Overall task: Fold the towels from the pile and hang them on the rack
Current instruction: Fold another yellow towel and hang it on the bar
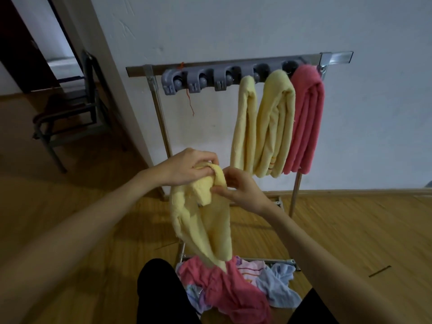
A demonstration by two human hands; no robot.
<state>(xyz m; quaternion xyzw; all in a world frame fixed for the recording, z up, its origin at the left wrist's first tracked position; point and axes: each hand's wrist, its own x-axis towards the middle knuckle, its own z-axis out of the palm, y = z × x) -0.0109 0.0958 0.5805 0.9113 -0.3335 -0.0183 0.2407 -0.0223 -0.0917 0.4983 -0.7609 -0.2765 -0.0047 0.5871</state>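
Head view: both hands hold a yellow towel [201, 220] up before the rack [222, 66], left hand [189, 167] gripping its bunched top, right hand [236, 190] pinching a fold. Soft and limp, it likely handles best by its corners, above the pile [233, 284].

Dim, soft indoor light, wide-angle view bent at the edges.
The pale white wall [257, 31] is the brightest area; the brown wooden floor [350, 230] carries faint, diffuse shadows, darkest under the black metal chair [70, 113] by the unlit doorway. Forearms at the lower corners are stretched and slightly soft. There is no glare, and detail is mildly smeared throughout.
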